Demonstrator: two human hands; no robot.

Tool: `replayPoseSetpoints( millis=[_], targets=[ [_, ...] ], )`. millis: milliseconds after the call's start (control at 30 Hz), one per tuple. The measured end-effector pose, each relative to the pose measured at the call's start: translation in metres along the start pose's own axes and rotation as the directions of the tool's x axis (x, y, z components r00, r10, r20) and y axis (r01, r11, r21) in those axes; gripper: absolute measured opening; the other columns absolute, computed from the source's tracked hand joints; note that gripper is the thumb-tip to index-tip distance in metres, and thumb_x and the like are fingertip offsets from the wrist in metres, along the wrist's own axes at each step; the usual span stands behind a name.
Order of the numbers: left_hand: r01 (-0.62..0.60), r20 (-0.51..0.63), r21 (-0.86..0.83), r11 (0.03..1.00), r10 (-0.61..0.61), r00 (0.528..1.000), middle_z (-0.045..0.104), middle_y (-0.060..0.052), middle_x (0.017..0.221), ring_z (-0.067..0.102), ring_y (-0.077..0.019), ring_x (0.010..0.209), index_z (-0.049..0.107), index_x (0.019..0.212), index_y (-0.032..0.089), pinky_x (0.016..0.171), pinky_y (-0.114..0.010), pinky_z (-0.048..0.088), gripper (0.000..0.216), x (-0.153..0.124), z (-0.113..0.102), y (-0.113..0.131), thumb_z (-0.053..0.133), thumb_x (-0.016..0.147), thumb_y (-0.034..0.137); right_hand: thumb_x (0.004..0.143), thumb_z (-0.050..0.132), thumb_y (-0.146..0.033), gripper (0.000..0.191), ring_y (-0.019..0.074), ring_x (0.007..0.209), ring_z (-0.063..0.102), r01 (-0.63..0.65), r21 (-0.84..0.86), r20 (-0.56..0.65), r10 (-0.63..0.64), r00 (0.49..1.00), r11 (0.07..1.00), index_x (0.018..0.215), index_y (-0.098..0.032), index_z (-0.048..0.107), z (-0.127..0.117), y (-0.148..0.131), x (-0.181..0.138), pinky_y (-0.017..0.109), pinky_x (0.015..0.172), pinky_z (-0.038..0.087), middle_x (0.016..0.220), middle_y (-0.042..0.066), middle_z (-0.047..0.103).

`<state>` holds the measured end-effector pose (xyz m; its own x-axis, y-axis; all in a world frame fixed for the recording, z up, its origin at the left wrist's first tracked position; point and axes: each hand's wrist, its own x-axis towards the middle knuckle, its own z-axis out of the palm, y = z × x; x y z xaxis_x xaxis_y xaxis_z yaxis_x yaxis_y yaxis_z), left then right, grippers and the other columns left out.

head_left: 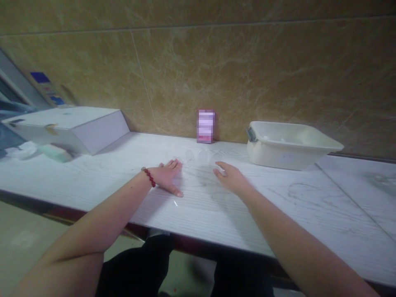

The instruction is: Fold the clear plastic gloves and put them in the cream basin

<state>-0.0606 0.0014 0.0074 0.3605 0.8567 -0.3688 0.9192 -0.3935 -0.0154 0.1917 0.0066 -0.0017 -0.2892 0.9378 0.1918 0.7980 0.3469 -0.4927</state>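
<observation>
My left hand (167,176) lies flat on the white table (102,181), fingers stretched out and palm down, with a red bead bracelet (149,177) on the wrist. A faint clear plastic sheet (198,159) lies between my hands; my left fingertips rest on its left edge. My right hand (230,177) is at the sheet's right edge, its fingers bent and drawn together in a pinch on the plastic. The sheet is nearly see-through and its outline is hard to trace.
A cream plastic tub (287,144) stands at the back right. A small pink box (206,126) leans on the tan tiled wall. A white box (74,128) sits at the back left, with blurred items beside it. The table's front edge runs below my forearms.
</observation>
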Motion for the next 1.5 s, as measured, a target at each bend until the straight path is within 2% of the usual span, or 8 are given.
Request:
replayPoseSetpoints(
  millis=[133,233,400,500,733,933,1233,1500],
  targets=[
    [-0.015,-0.020,-0.045,0.999,0.014,1.000,-0.005,-0.020,0.135,0.001,-0.0320,0.123,0.004,0.131,0.008,0.094,-0.048,0.015,0.112,0.001,-0.010,-0.001,0.048,0.049,0.071,0.077,0.041,-0.030,0.032,0.0124,0.081,0.058,-0.112,0.000,-0.053,0.111,0.992,0.994,0.103,-0.016,0.054,-0.018,0.029,0.015,0.020,0.073,0.041,0.093,0.005,0.062],
    [0.000,-0.075,-0.062,0.998,-0.004,0.997,0.007,-0.021,0.134,0.008,-0.0287,0.123,0.015,0.129,0.005,0.096,-0.038,0.018,0.100,0.001,-0.030,0.006,0.038,0.058,0.071,0.075,0.043,-0.026,0.022,0.0146,0.077,0.058,-0.153,-0.139,-0.130,0.135,0.982,0.979,0.086,-0.017,0.060,-0.033,0.047,0.018,0.022,0.069,0.041,0.083,0.004,0.064],
    [-0.123,-0.120,-0.007,0.992,0.121,0.985,0.040,-0.011,0.124,0.036,-0.0238,0.113,0.040,0.119,0.017,0.091,-0.034,0.028,0.069,0.001,-0.065,0.046,0.028,0.070,0.065,0.073,0.046,-0.025,0.018,0.0066,0.044,0.053,-0.310,-0.130,-0.069,0.303,0.950,0.942,0.079,-0.017,0.060,-0.053,0.057,0.016,0.017,0.050,0.038,0.072,0.001,0.064],
    [-0.172,-0.142,0.036,0.984,0.175,0.974,0.050,-0.010,0.116,0.045,-0.0242,0.105,0.049,0.111,0.016,0.087,-0.036,0.032,0.060,0.003,-0.071,0.077,0.031,0.073,0.059,0.071,0.050,-0.030,0.018,0.0083,0.048,0.053,-0.324,-0.205,-0.047,0.321,0.946,0.924,0.074,-0.017,0.061,-0.057,0.059,0.016,0.017,0.049,0.037,0.065,0.002,0.063],
    [-0.248,-0.436,0.132,0.960,0.281,0.855,0.044,-0.010,0.121,0.037,-0.0249,0.111,0.040,0.117,0.018,0.093,-0.049,0.015,0.060,0.019,-0.036,0.108,0.030,0.074,0.058,0.074,0.045,-0.028,0.022,0.0143,0.076,0.057,-0.222,-0.335,0.021,0.243,0.970,0.916,0.076,-0.018,0.064,-0.051,0.065,0.017,0.020,0.064,0.038,0.079,0.006,0.064],
    [-0.319,-0.430,0.101,0.942,0.330,0.840,0.036,-0.007,0.127,0.028,-0.0255,0.117,0.032,0.122,0.022,0.093,-0.053,0.011,0.061,0.029,-0.007,0.105,0.022,0.076,0.060,0.070,0.047,-0.020,0.018,0.0137,0.077,0.057,-0.222,-0.322,0.034,0.245,0.969,0.920,0.074,-0.019,0.064,-0.045,0.066,0.018,0.019,0.066,0.038,0.079,0.004,0.065],
    [-0.337,-0.375,0.099,0.936,0.349,0.859,0.031,-0.008,0.130,0.022,-0.0275,0.119,0.034,0.121,0.023,0.093,-0.052,0.012,0.060,0.029,-0.005,0.112,0.019,0.077,0.060,0.071,0.048,-0.040,0.030,0.0156,0.081,0.056,-0.183,-0.348,0.022,0.203,0.979,0.919,0.085,-0.021,0.065,-0.039,0.059,0.015,0.021,0.067,0.039,0.086,0.005,0.064],
    [-0.345,-0.355,0.108,0.932,0.361,0.863,0.031,-0.009,0.130,0.026,-0.0272,0.116,0.032,0.122,0.022,0.091,-0.050,0.017,0.059,0.028,-0.006,0.112,0.017,0.078,0.058,0.074,0.044,-0.042,0.031,0.0146,0.074,0.058,-0.129,-0.297,0.055,0.152,0.987,0.946,0.078,-0.021,0.067,-0.036,0.053,0.013,0.020,0.063,0.039,0.078,0.004,0.066]
  ],
)
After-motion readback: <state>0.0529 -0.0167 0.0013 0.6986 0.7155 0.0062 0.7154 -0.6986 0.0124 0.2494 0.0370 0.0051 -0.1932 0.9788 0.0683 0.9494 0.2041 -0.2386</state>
